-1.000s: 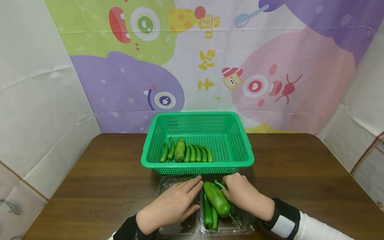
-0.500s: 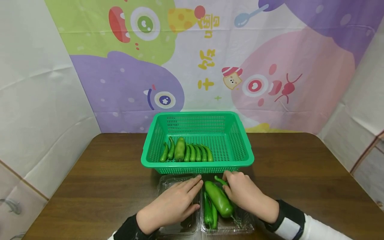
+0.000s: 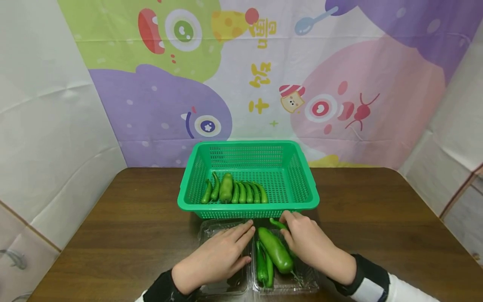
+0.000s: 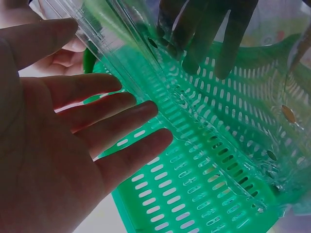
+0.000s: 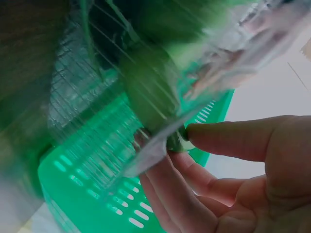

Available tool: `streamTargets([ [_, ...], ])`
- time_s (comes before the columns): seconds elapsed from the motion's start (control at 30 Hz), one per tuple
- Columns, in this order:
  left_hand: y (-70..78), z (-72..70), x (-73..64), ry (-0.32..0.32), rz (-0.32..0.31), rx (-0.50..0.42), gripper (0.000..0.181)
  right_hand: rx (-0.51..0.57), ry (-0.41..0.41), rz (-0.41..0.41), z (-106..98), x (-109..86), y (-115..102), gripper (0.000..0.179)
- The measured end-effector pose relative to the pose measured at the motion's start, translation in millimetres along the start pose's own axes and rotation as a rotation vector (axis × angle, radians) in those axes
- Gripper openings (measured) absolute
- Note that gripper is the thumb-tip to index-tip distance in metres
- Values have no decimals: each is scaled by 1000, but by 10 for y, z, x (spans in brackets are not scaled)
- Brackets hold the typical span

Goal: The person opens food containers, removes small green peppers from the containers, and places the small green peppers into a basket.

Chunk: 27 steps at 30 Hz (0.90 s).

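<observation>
A clear plastic clamshell box lies open in front of the basket. Its right half holds a fat green pepper, with slim green chili peppers along its left side. My right hand pinches another chili pepper near the far end of that half, its curved tip pointing left. In the right wrist view the thumb and fingers meet on a green end; the rest of it is unclear. My left hand rests with straight fingers over the box's left half, fingertips near the middle fold.
A green slotted basket stands just behind the box. In its left part lie a fat pepper and several slim chili peppers side by side. Brown tabletop extends on both sides; a printed cloth hangs behind.
My right hand has shifted slightly away from me, up and to the right, with the chili pepper; more of its curved tip shows. The left hand has stayed still.
</observation>
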<state>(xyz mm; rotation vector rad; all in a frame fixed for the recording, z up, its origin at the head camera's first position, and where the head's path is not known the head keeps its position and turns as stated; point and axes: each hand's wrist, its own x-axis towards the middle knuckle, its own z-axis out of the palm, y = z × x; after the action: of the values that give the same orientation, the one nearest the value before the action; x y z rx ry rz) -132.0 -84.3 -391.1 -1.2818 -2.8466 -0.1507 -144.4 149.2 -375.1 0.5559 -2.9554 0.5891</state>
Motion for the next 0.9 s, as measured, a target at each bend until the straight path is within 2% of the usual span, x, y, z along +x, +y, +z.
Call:
streamTargets([
  [0.33,-6,-4,-2,-9,-3,-3,62,35,43,-35,-92,-18,-41,15],
  [0.6,-8,-3,0,-6,-2,-3,62,92,42,-36,-209,-7,-72,13],
  [0.9,-4,-2,8,-1,-4,-2,62,108,108,-89,-303,38,-105,14],
])
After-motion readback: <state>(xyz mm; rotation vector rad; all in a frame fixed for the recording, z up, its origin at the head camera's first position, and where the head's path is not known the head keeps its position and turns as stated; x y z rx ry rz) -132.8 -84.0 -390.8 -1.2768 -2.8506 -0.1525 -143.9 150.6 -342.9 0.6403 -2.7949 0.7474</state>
